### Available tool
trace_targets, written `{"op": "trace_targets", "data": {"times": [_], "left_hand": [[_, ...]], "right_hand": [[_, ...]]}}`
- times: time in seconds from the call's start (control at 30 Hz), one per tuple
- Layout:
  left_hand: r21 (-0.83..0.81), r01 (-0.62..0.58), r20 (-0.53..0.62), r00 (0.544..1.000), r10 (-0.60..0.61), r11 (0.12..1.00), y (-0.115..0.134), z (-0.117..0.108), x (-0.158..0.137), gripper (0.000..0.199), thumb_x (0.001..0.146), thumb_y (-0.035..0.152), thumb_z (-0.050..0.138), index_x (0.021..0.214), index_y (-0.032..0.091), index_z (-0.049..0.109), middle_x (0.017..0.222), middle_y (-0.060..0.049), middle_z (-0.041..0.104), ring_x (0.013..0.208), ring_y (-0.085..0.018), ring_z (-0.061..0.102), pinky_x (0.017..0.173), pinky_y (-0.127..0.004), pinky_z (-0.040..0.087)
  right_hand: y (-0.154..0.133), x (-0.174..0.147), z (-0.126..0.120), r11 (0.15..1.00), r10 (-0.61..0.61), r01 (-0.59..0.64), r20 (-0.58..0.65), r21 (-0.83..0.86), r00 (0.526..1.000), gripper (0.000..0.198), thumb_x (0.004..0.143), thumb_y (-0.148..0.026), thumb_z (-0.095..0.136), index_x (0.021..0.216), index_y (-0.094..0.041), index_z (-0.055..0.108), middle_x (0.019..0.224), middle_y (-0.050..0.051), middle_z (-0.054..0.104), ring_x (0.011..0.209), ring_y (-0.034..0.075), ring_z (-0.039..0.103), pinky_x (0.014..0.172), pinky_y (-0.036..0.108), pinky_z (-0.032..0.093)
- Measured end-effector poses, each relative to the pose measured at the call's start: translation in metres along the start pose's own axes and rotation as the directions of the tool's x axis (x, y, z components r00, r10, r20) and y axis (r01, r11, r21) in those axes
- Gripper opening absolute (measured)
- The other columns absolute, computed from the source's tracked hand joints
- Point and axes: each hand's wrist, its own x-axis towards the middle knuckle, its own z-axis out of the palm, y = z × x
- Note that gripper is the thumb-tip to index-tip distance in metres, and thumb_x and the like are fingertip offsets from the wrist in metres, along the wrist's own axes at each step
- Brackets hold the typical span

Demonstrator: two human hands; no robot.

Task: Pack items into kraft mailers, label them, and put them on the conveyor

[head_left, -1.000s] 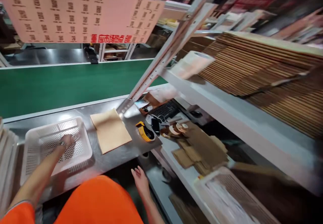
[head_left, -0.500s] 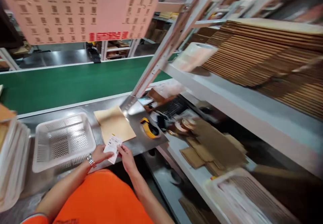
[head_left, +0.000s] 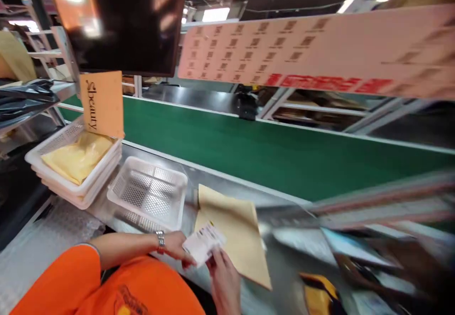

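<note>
A white printed label [head_left: 203, 243] is held between my two hands, low over the metal bench. My left hand [head_left: 177, 248], with a metal watch on its wrist, pinches its left edge. The fingers of my right hand [head_left: 223, 277] close on its lower right side. Just beyond the label lies a flat tan paper mailer [head_left: 236, 227] on the bench. To the left of the mailer stands a white perforated plastic basket [head_left: 182, 196] with nothing seen inside. The print on the label is too blurred to read.
At the left, stacked white baskets [head_left: 76, 189] hold a yellow mailer [head_left: 80, 156] and an upright orange card [head_left: 103, 104]. A green conveyor [head_left: 227, 149] runs behind the bench. A yellow-and-black object [head_left: 318, 293], perhaps a tape dispenser, lies at the lower right. Bubble wrap [head_left: 67, 239] hangs at the lower left.
The view has swung left, bringing the dark screen and basket stack into sight while the right-hand shelves slid out. Both hands still hold the label, which has turned slightly.
</note>
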Motion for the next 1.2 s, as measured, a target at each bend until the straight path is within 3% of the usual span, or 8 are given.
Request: {"op": "trace_targets", "data": {"times": [0.13,0.27,0.5,0.77,1.2], "left_hand": [[-0.162,0.076,-0.164,0.981,-0.103,0.984,0.01,0.011,-0.01,0.048,0.068,0.065,0.09,0.082,0.02,0.083,0.07,-0.007,0.079,0.06,-0.019,0.071,0.055,-0.029,0.05],[-0.286,0.132,-0.195,0.962,-0.193,0.949,0.021,0.017,0.0,0.045,0.072,0.054,0.091,0.087,0.013,0.082,0.073,-0.008,0.079,0.064,-0.018,0.07,0.059,-0.027,0.05],[-0.275,0.192,-0.15,0.959,-0.239,0.942,0.026,0.04,0.011,0.033,0.078,0.044,0.093,0.085,0.013,0.081,0.071,-0.006,0.079,0.064,-0.017,0.071,0.06,-0.026,0.051],[-0.33,0.193,-0.09,0.968,-0.235,0.924,0.031,0.075,0.019,0.039,0.071,0.044,0.1,0.083,0.012,0.08,0.067,-0.006,0.076,0.061,-0.018,0.07,0.058,-0.027,0.047],[-0.431,0.271,0.026,0.957,-0.289,0.861,0.028,0.154,0.019,0.046,0.065,0.042,0.106,0.088,0.012,0.08,0.063,-0.002,0.073,0.058,-0.016,0.069,0.055,-0.024,0.045]], "right_hand": [[-0.023,-0.027,0.018,0.995,0.043,-0.058,0.17,0.081,0.984,0.066,0.063,-0.076,0.097,0.101,-0.024,0.084,0.097,0.009,0.088,0.087,0.03,0.081,0.071,0.041,0.067],[-0.023,-0.043,0.014,0.992,0.01,-0.033,0.191,0.12,0.981,0.062,0.067,-0.077,0.098,0.095,-0.023,0.084,0.089,0.007,0.086,0.083,0.027,0.079,0.071,0.037,0.063],[-0.017,-0.057,-0.01,0.992,-0.039,0.026,0.102,0.126,0.994,0.062,0.069,-0.078,0.098,0.092,-0.022,0.085,0.088,0.006,0.085,0.081,0.025,0.078,0.079,0.038,0.064],[-0.014,-0.067,-0.043,0.984,-0.058,0.055,0.013,0.169,0.998,0.06,0.066,-0.075,0.101,0.089,-0.021,0.087,0.086,0.006,0.085,0.078,0.023,0.078,0.08,0.038,0.065],[0.002,-0.086,-0.121,0.969,-0.103,0.1,0.002,0.224,0.995,0.056,0.069,-0.072,0.099,0.089,-0.02,0.088,0.081,0.005,0.084,0.071,0.02,0.073,0.074,0.035,0.062]]}}
